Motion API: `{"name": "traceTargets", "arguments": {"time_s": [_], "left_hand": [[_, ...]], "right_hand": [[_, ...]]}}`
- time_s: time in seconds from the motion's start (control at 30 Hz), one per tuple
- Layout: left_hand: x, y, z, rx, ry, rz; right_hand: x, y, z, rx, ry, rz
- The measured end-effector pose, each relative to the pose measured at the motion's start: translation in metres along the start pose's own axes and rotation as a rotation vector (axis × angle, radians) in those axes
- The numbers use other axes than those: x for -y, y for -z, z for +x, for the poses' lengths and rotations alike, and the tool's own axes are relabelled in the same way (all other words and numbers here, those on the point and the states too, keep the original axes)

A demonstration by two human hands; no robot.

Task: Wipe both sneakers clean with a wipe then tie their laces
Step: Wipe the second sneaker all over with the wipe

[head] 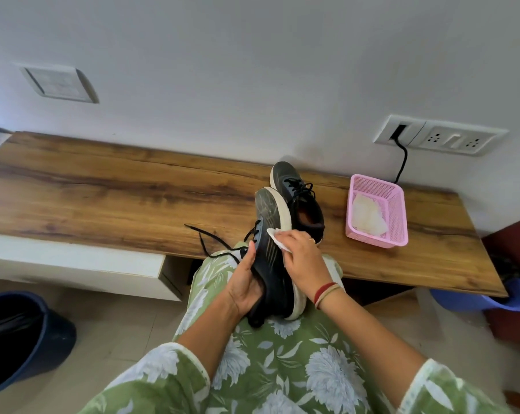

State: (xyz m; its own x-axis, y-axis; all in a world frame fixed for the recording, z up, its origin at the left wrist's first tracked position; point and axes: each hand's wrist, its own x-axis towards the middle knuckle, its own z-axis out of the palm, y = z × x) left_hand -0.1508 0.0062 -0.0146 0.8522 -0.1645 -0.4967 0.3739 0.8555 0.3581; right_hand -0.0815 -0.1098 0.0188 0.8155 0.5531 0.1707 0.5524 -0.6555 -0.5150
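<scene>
A black sneaker with a white sole (271, 234) lies tilted on its side over my lap, toe pointing away. My left hand (243, 282) grips it at the heel and collar. My right hand (303, 258) presses a white wipe (278, 238) against the shoe's side. Its black laces (211, 240) hang loose and untied to the left. The second black sneaker (297, 195) stands upright on the wooden bench (103, 189) just behind, laces loosely threaded.
A pink mesh basket (397, 216) holding more white wipes (367, 218) sits on the bench to the right. A wall socket (438, 135) with a black cable is above it. A dark bucket (22, 333) stands on the floor at left, a blue one (485, 297) at right.
</scene>
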Motion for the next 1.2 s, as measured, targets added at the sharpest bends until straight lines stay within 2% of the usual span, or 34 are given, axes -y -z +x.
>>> {"name": "traceTargets", "arguments": {"time_s": [0.1,0.27,0.3,0.37,0.43,0.53,0.6,0.7,0.83,0.93,0.97,1.07,1.2], "left_hand": [[0.000,0.002,0.002,-0.022,0.023,-0.001],[-0.001,0.007,0.003,0.007,0.041,-0.036],[-0.001,0.006,0.002,0.016,0.042,-0.039],[-0.001,0.003,0.001,0.034,0.036,-0.047],[-0.001,0.003,0.000,0.049,0.027,-0.048],[-0.001,0.004,0.000,0.032,0.010,-0.014],[-0.002,0.005,0.000,0.025,0.005,-0.009],[-0.001,0.007,0.002,0.033,0.001,-0.020],[-0.001,0.007,0.002,0.045,0.002,-0.037],[-0.002,0.002,0.001,0.060,-0.011,-0.055],[-0.002,0.002,0.001,0.060,-0.012,-0.062],[-0.001,0.004,0.000,0.047,-0.005,-0.055],[-0.003,0.008,0.002,0.029,0.027,-0.046]], "right_hand": [[-0.001,0.001,-0.010,0.018,-0.029,0.014],[0.011,0.023,-0.023,0.224,0.060,0.139],[0.012,0.030,-0.016,0.184,0.006,0.176],[0.009,0.040,0.004,-0.010,-0.116,0.174],[0.004,0.041,0.018,-0.105,-0.095,0.030],[0.001,0.023,0.011,0.051,0.057,-0.109],[0.000,0.012,-0.003,0.073,0.084,-0.112],[0.002,0.006,-0.015,0.011,-0.015,-0.016],[0.003,0.017,-0.008,0.047,-0.105,0.147],[0.005,0.024,0.017,-0.144,-0.249,0.190],[0.006,0.023,0.021,-0.160,-0.214,0.131],[0.009,0.008,0.011,-0.023,-0.046,-0.019],[0.009,0.002,-0.018,-0.012,-0.006,0.048]]}}
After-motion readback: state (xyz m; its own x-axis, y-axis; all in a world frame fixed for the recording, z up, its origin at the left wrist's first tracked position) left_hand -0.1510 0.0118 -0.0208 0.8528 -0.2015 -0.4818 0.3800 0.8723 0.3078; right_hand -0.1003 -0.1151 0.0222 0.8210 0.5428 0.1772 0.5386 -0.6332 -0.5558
